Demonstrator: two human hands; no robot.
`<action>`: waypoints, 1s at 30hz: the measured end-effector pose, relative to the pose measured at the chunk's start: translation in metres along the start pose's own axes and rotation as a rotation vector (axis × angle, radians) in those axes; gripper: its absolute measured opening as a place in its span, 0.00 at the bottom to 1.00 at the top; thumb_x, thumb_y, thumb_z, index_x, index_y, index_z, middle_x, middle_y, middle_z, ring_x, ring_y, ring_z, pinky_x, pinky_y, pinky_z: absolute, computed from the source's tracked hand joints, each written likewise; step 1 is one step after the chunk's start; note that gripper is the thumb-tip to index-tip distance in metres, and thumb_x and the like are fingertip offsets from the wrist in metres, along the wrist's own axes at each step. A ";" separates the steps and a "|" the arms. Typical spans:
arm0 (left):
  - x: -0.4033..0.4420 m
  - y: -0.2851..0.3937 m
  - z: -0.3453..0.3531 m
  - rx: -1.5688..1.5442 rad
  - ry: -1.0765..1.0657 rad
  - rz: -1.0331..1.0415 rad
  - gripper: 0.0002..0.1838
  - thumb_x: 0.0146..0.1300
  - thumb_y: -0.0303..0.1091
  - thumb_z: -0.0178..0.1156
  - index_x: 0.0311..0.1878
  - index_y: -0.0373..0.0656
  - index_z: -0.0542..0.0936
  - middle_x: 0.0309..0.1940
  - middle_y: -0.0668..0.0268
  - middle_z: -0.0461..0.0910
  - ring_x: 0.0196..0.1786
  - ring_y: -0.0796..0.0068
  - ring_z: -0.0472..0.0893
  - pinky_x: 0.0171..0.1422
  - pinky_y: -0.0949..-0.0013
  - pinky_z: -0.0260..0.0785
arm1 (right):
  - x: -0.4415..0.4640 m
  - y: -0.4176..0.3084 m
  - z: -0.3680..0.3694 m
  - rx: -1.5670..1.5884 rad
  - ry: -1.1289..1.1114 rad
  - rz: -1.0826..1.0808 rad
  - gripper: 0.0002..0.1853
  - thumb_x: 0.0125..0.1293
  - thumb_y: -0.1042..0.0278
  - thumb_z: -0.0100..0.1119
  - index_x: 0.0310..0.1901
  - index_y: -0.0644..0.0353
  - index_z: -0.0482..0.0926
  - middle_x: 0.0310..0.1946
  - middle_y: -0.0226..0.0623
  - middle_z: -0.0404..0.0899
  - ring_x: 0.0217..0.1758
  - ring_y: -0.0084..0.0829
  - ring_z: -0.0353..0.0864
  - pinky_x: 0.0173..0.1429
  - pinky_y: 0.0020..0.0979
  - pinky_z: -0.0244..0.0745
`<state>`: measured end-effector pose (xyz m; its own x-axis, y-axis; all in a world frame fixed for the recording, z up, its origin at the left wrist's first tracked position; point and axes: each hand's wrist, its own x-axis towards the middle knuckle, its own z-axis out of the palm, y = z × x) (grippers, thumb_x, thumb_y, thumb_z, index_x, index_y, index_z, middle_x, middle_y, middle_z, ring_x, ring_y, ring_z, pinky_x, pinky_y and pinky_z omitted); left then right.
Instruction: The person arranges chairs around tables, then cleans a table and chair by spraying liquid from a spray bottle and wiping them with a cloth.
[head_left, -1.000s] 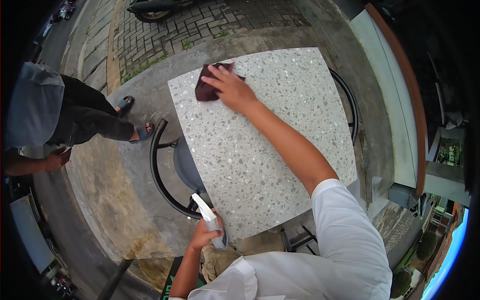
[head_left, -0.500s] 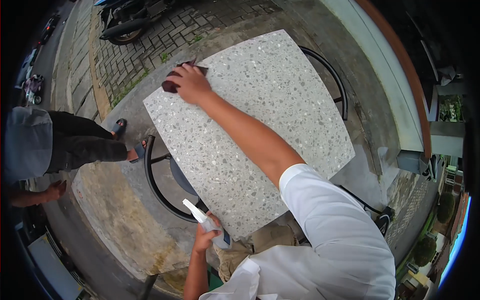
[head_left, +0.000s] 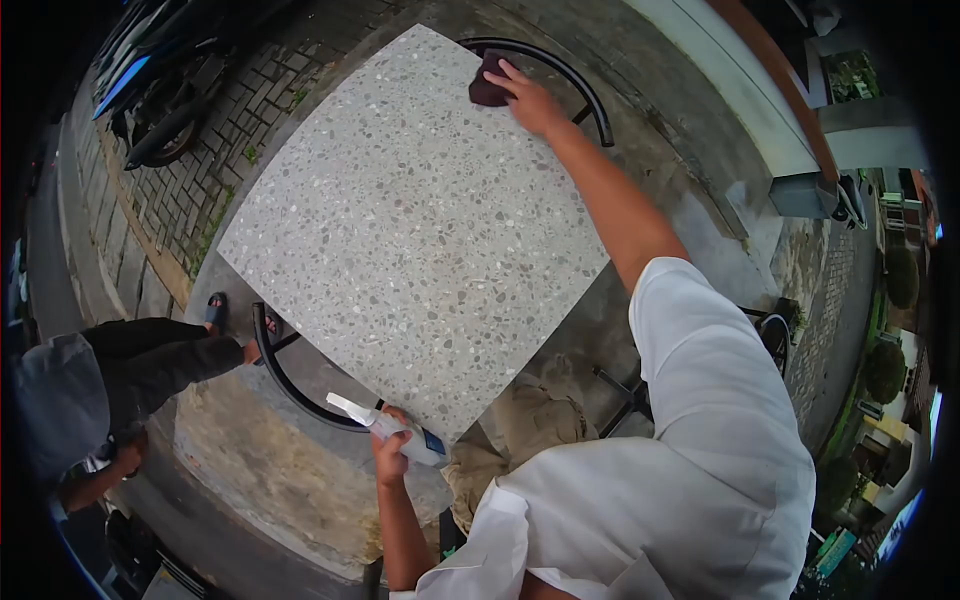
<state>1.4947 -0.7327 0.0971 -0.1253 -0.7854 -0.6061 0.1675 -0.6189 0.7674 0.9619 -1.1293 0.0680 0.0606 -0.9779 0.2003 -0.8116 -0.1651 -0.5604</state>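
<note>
A speckled grey terrazzo-look table [head_left: 400, 220] fills the middle of the head view. At its far right edge my right hand [head_left: 530, 98] presses on a dark maroon cloth [head_left: 491, 82], fingers closed over part of it. Close to my body, beside the table's near corner, my left hand [head_left: 392, 452] grips a spray bottle [head_left: 425, 445] around its neck. The bottle has a white nozzle pointing left and a dark blue label. My fingers hide part of its trigger.
Black curved chair frames stand at the left [head_left: 285, 385] and far right [head_left: 575, 75] of the table. Another person [head_left: 120, 390] stands at the left in sandals. Parked motorbikes [head_left: 165, 130] are at the upper left, and a white wall [head_left: 740, 80] runs along the upper right.
My right hand and the cloth have moved from the table's far left edge to its far right edge. The camera view has turned. My left hand still holds the spray bottle.
</note>
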 end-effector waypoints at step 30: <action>-0.219 -0.020 -0.375 0.148 0.201 0.093 0.17 0.47 0.18 0.62 0.43 0.37 0.77 0.42 0.59 0.83 0.48 0.67 0.82 0.55 0.63 0.74 | -0.290 -0.559 0.413 0.404 -0.376 0.523 0.29 0.64 0.46 0.65 0.52 0.68 0.76 0.44 0.60 0.85 0.50 0.62 0.84 0.55 0.51 0.79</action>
<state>1.8853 -0.5461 0.1360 0.0835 -0.8314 -0.5494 0.0220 -0.5496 0.8351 1.6377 -0.8066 -0.0092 -0.0207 -0.9075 -0.4195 -0.5172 0.3687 -0.7723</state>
